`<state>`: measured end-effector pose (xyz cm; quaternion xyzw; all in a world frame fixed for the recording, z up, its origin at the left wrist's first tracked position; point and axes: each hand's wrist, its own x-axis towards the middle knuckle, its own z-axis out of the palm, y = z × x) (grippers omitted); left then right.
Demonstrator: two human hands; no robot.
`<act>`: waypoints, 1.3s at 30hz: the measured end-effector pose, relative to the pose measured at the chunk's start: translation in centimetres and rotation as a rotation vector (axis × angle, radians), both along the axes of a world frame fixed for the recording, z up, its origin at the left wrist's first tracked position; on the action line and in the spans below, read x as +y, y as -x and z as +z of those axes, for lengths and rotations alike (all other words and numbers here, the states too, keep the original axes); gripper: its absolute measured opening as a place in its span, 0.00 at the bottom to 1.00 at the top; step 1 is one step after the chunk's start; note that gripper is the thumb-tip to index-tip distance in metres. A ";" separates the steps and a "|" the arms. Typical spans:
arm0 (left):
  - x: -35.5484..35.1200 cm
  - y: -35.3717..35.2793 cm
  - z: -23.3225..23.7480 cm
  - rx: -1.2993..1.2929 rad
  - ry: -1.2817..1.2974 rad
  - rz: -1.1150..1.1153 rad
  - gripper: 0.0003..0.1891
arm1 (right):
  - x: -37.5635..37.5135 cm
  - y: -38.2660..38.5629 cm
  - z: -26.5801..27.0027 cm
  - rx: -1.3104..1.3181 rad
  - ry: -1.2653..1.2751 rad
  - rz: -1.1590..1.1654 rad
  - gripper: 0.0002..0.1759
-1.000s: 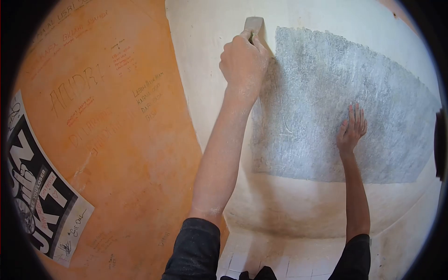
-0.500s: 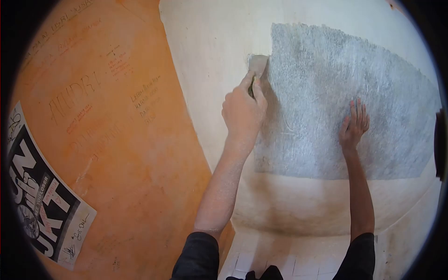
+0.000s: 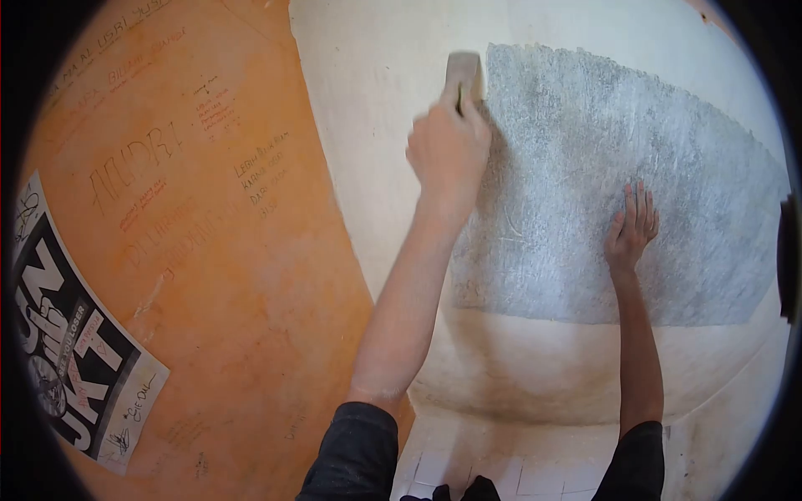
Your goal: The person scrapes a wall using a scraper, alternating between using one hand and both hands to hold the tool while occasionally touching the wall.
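My left hand (image 3: pixel 451 150) is closed around the handle of a scraper (image 3: pixel 464 68), a putty knife with a wide flat blade. Its blade points upward along the left edge of a rough grey patch (image 3: pixel 560 142) on the white wall (image 3: pixel 384 75). Most of the handle is hidden by my fingers. My right hand (image 3: pixel 632 230) lies flat against the grey patch, fingers stretched upward, holding nothing.
To the left, an orange wall (image 3: pixel 242 317) with handwriting meets the white one at a corner. A black-and-white poster (image 3: pixel 92 359) is stuck on it. White tiles (image 3: pixel 493 468) show at the bottom, and a dark object (image 3: pixel 787 259) stands at the right edge.
My left hand has moved up along the patch's left edge, carrying the scraper with it. My right hand stays in nearly the same place on the grey patch.
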<state>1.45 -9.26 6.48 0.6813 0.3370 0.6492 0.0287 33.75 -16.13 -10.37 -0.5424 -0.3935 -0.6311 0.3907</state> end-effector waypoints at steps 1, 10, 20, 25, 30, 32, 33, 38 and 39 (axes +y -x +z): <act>-0.2 -0.1 -2.6 0.007 0.041 0.001 0.19 | -0.1 0.0 -0.1 -0.003 0.000 0.004 0.24; -1.5 -1.0 -4.8 0.048 0.259 -0.033 0.19 | -0.1 -0.1 -0.2 -0.004 0.003 -0.009 0.24; -1.6 -0.1 -7.4 0.053 0.214 -0.066 0.18 | 0.0 -0.2 0.0 -0.022 -0.010 -0.007 0.24; -1.1 1.5 -4.0 0.074 0.133 -0.015 0.18 | 0.0 -0.3 -0.4 0.012 0.009 -0.001 0.24; -1.0 1.5 -9.6 0.074 0.158 -0.002 0.18 | 0.0 0.3 -0.2 0.001 -0.001 -0.016 0.25; -1.0 0.6 -9.6 0.098 0.208 -0.007 0.18 | -0.3 0.0 -0.1 -0.001 0.000 -0.043 0.25; -0.8 -0.1 -8.3 0.092 0.201 -0.015 0.18 | -0.2 0.1 -0.1 0.005 0.007 -0.047 0.25; -0.2 -2.0 1.0 -0.037 -0.032 0.036 0.17 | -0.4 -0.1 -0.1 -0.009 0.035 -0.069 0.25; -0.4 -1.8 1.0 -0.036 -0.036 0.035 0.17 | -0.3 -0.3 -0.2 0.004 0.036 -0.074 0.25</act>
